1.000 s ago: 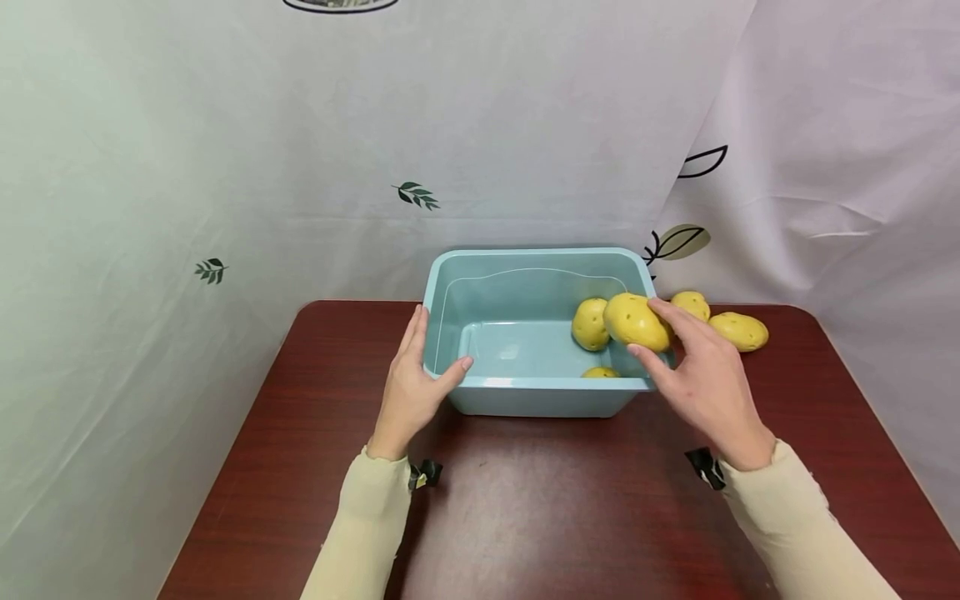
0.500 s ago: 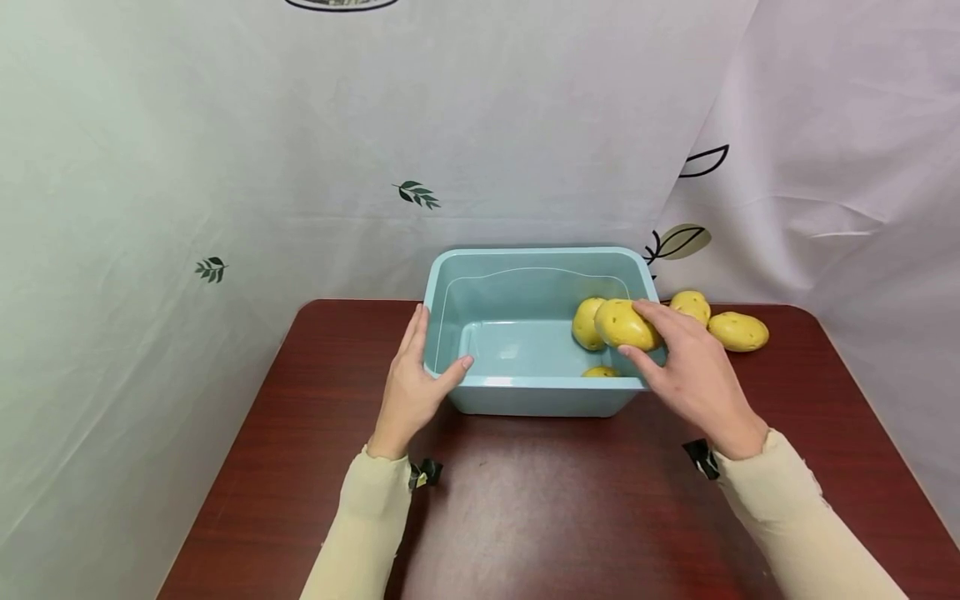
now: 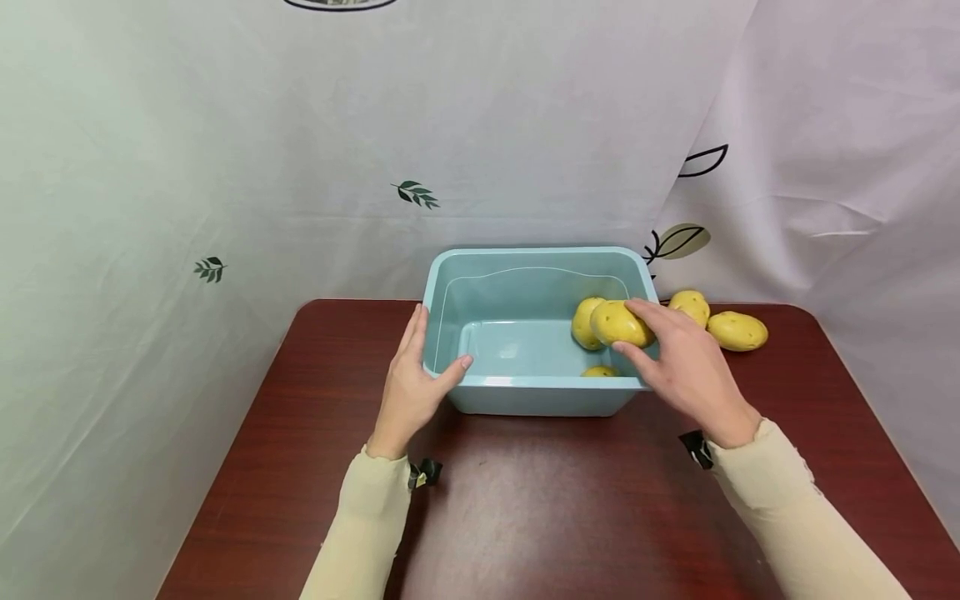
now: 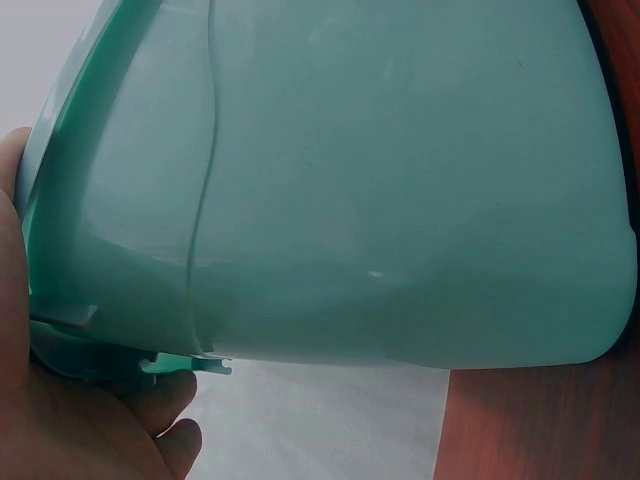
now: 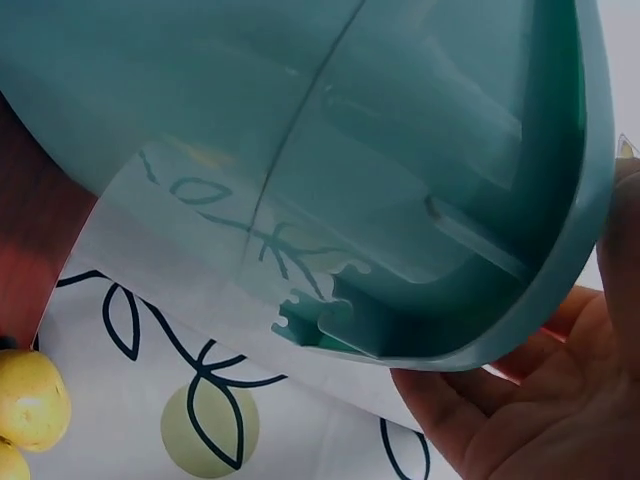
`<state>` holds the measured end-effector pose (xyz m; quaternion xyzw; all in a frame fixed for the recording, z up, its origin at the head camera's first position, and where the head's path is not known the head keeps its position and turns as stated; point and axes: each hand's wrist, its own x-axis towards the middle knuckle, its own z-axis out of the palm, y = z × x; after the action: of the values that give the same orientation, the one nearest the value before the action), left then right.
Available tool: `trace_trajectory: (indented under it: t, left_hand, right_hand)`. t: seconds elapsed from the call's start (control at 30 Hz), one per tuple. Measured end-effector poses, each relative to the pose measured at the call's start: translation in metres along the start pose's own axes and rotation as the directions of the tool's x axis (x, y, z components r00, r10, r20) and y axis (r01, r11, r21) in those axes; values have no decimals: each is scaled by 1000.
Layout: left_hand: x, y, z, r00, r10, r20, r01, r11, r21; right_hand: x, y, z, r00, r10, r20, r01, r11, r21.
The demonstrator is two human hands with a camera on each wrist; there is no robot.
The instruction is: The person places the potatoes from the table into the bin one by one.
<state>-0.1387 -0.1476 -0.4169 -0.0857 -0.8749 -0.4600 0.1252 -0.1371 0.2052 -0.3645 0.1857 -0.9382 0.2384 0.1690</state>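
Note:
A light blue bin stands on the table. My left hand holds its left rim at the near corner, thumb over the near edge; in the left wrist view the fingers of my left hand lie around the rim of the bin. My right hand grips a yellow potato above the bin's right end. Inside the bin are a second potato and a third potato, partly hidden. In the right wrist view my right hand is beside the bin's rim; the gripped potato is hidden there.
Right of the bin, on the dark red table, lie two more potatoes, one partly behind my right hand and one farther right. A pale patterned cloth hangs behind the table.
My right hand has moved left with its potato, farther over the inside of the bin and slightly lower. My left hand and the bin have stayed where they were.

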Motion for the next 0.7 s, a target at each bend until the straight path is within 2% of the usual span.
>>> trace_trajectory:
  t: [0.27, 0.7]
  left_hand:
    - [0, 0, 0, 1000, 5, -3, -5, 1000, 1]
    - [0, 0, 0, 1000, 9, -10, -9, 1000, 2]
  right_hand:
    - [3, 3, 1, 997, -51, 57, 53, 998, -33]
    - [2, 4, 1, 998, -24, 59, 24, 1000, -7]
